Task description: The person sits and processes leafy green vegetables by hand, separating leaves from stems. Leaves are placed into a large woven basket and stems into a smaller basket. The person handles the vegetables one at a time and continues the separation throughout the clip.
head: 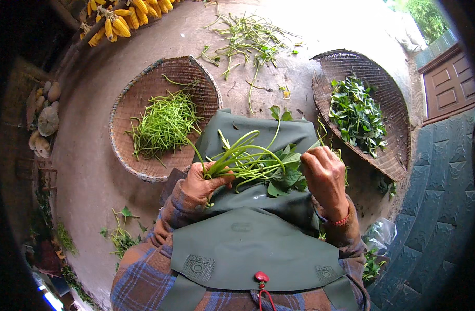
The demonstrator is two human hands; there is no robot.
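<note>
My left hand (pixel 208 179) grips a bunch of long green stems (pixel 241 155) that arch across my lap to the right. Leaves (pixel 288 171) at the bunch's far end rest on the dark green waterproof apron (pixel 257 229). My right hand (pixel 326 177) is raised just right of these leaves, its fingers curled together. A pale green leaf (pixel 315 144) shows at its fingers; the fingertips themselves are hidden. One thin stem with small leaves (pixel 275 112) sticks up beyond my knees.
A woven basket (pixel 122 109) at left holds leafless stems (pixel 167 124). Another basket (pixel 395 112) at right holds loose leaves (pixel 356 112). Uncut vines (pixel 253 37) lie on the floor ahead. Corn cobs (pixel 132 15) hang upper left. More greens (pixel 122 237) lie behind my left elbow.
</note>
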